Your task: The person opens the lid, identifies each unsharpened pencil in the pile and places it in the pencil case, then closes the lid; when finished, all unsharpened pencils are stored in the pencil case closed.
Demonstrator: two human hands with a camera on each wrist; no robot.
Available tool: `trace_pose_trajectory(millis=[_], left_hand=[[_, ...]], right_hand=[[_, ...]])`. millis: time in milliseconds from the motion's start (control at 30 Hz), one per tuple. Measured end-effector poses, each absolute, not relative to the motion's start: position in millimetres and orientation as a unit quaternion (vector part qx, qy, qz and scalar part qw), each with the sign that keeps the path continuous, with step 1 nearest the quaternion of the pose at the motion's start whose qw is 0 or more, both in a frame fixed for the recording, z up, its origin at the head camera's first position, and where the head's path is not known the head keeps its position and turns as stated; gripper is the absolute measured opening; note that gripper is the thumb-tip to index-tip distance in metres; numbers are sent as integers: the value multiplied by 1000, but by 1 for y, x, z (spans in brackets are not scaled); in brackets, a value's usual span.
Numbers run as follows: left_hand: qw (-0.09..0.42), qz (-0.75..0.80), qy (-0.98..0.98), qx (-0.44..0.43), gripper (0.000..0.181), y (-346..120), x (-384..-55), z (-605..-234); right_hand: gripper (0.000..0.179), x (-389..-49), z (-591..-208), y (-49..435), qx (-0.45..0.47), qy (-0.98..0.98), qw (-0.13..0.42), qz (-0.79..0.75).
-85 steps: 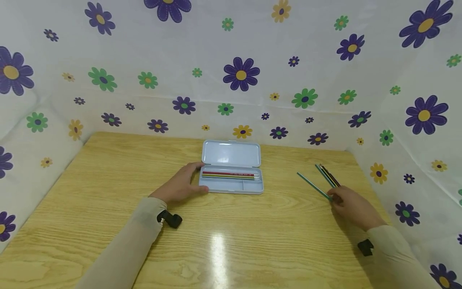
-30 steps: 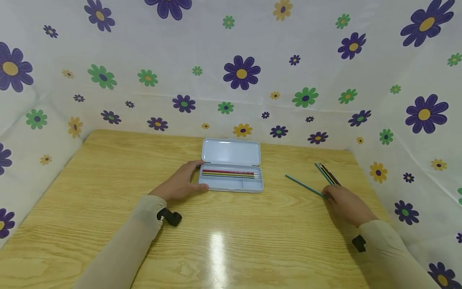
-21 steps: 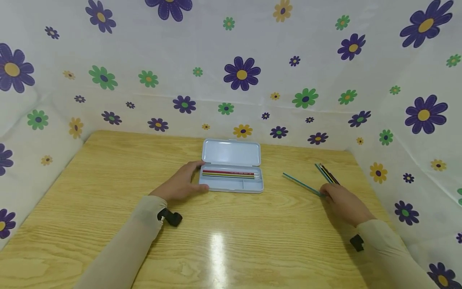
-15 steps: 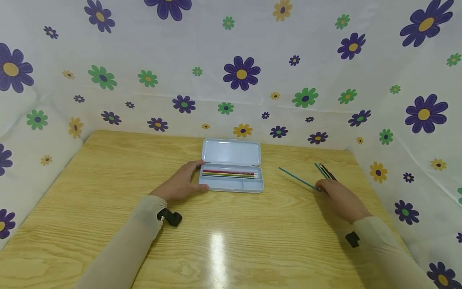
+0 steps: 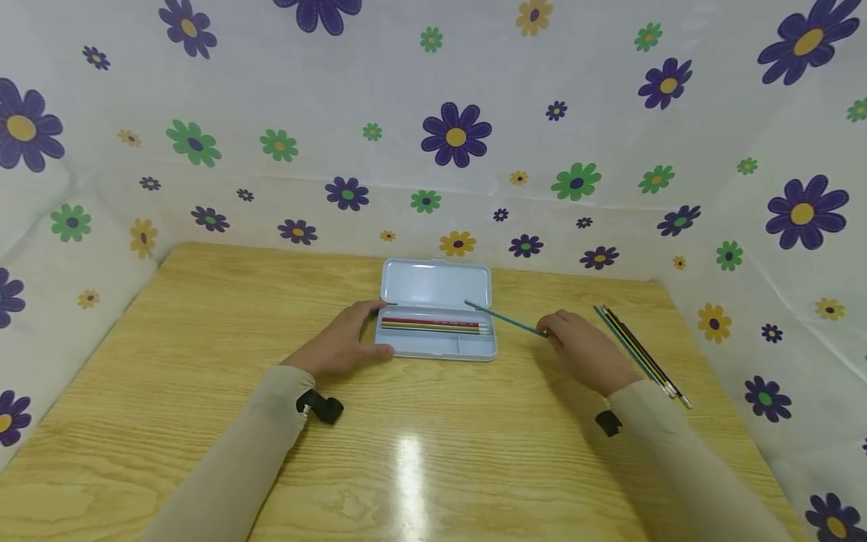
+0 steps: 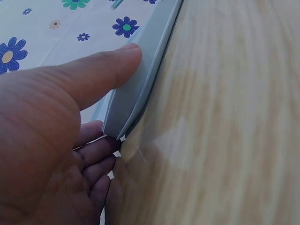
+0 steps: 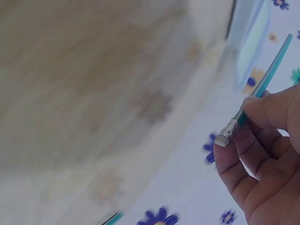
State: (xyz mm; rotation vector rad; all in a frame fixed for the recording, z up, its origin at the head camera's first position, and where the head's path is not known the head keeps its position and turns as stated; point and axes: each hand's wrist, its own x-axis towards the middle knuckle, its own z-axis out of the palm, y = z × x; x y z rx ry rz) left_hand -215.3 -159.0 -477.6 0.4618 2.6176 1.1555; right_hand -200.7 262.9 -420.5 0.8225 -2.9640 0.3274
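Observation:
A light-blue pencil case (image 5: 477, 352) lies with its lid up near the back of the table, several pencils (image 5: 433, 326) in its long rear compartment. My left hand (image 5: 339, 342) holds the case by its left end; the left wrist view shows the thumb (image 6: 119, 65) on the front wall and fingers at the corner. A teal pencil (image 5: 504, 319) is pinched between thumb and fingers of my right hand (image 5: 585, 352), right of the case. Its far tip overlaps the lid's lower right corner in the head view. The white eraser (image 7: 222, 140) sits by a fingertip in the right wrist view.
Several more pencils (image 5: 643, 350) lie slanted on the wooden table (image 5: 474, 452) at the right, beyond my right forearm. A flowered cloth (image 5: 379, 75) stands behind the table and along both sides.
My right hand has carried the teal pencil leftward from beside the loose pencils toward the case, and those pencils now show fully. My left hand stays at the case.

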Motion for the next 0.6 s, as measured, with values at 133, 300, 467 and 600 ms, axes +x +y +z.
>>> trace_pose_trajectory(millis=[133, 300, 467, 600], left_hand=[[122, 394, 898, 155, 96, -160, -216, -476], [121, 393, 898, 155, 95, -161, -216, -476], [119, 389, 900, 158, 95, -160, -217, -477], [123, 390, 899, 156, 94, -160, -216, -476]], right_hand=[[17, -211, -415, 232, 272, -957, 21, 95], [18, -223, -414, 202, 284, -955, 22, 79], [18, -234, -417, 180, 298, -952, 21, 70], [19, -241, -420, 166, 297, -954, 3, 52]])
